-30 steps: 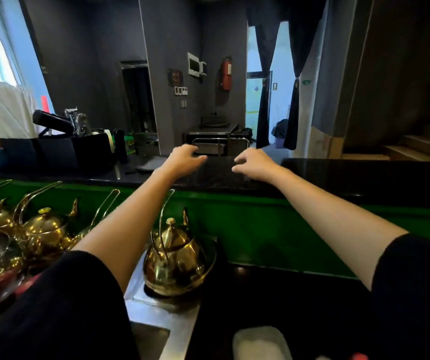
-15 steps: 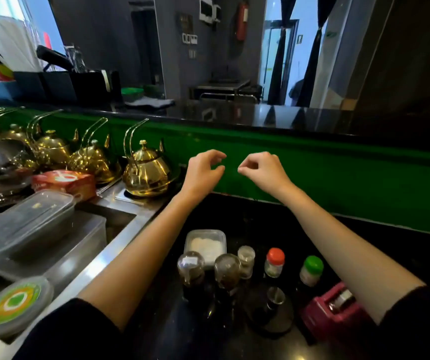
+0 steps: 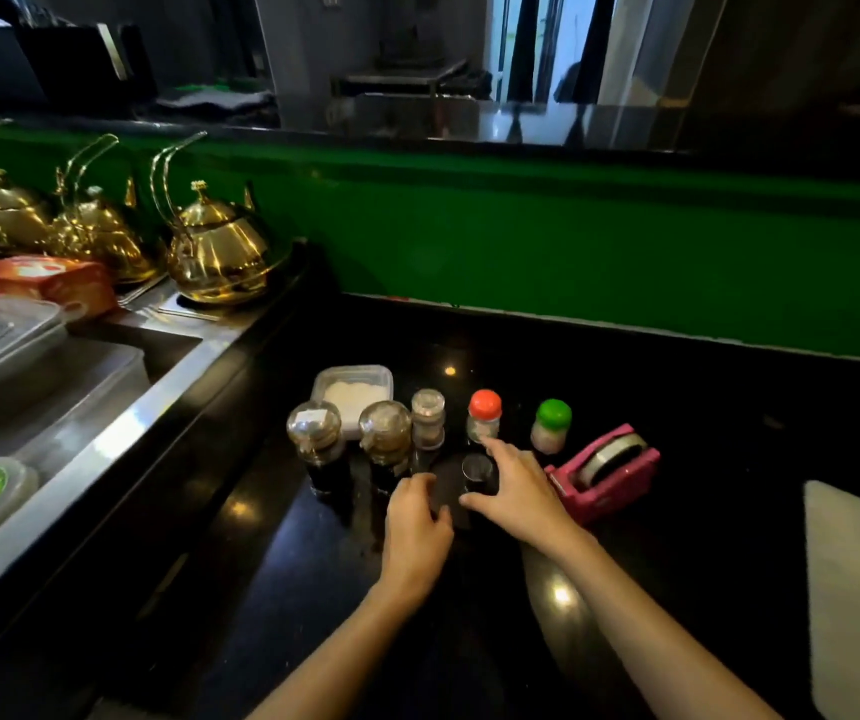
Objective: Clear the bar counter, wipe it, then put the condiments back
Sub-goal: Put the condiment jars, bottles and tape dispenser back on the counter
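Note:
Condiments stand in a cluster on the lower black worktop (image 3: 677, 407): two glass cruets of dark sauce (image 3: 313, 433) (image 3: 386, 433), a small clear shaker (image 3: 427, 418), a red-capped shaker (image 3: 484, 415), a green-capped shaker (image 3: 551, 423) and a plastic tub of white grains (image 3: 352, 392). In front of them is a dark bottle with a grey cap (image 3: 477, 467). My left hand (image 3: 417, 527) curls against its left side. My right hand (image 3: 516, 496) spreads over its right side, thumb and forefinger on either side of the cap. The glossy bar counter (image 3: 469, 124) runs above the green wall.
A pink tape dispenser (image 3: 604, 470) sits right of the bottles, and a white board (image 3: 859, 589) lies at the far right. Gold teapots (image 3: 220, 252) line the steel sink (image 3: 121, 387) on the left, which holds plastic containers (image 3: 6, 350). A red box (image 3: 48, 283) lies by it.
My view has dropped from the upper bar counter to the lower worktop. Both hands came down off the counter and now rest around the dark bottle among the condiments.

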